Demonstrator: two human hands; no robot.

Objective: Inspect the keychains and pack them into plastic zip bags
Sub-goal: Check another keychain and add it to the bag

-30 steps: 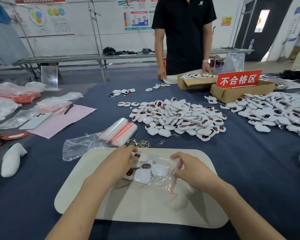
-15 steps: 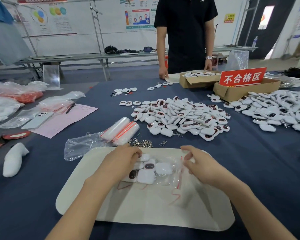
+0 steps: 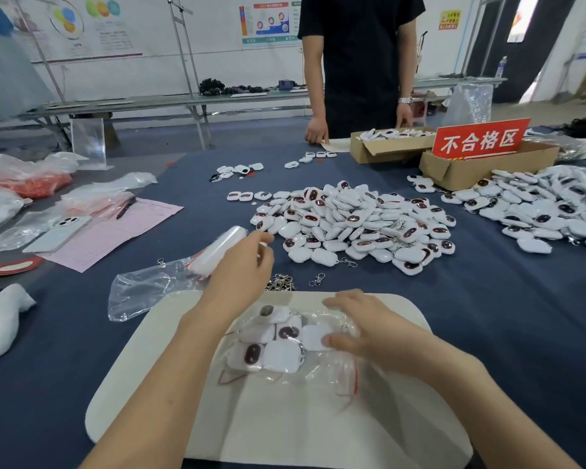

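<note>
Navy felt table cover point(image 3: 487, 333), and on it the cream rounded work mat point(image 3: 285, 418), with one filled bag under my palm.
Beyond the mat's far edge lies the big heap of white plastic keychains with dark red ovals point(image 3: 352, 221). Off its far left corner is the rolled bundle of empty clear bags point(image 3: 217, 247). At the mat's middle sits the clear plastic zip bag with a red seal line point(image 3: 322, 370), holding a handful of white keychains point(image 3: 281, 357). My right hand point(image 3: 369, 330) lies on it with fingers spread flat, pressing and gripping nothing. My left hand point(image 3: 241, 265) hovers over the mat's far left edge, fingers loosely out, empty as far as I can see. I judge the bag light, limp and slippery, with its hard contents prone to slide. It is best pinched at the mouth by the seal strip, toward the mat's near right side.
</note>
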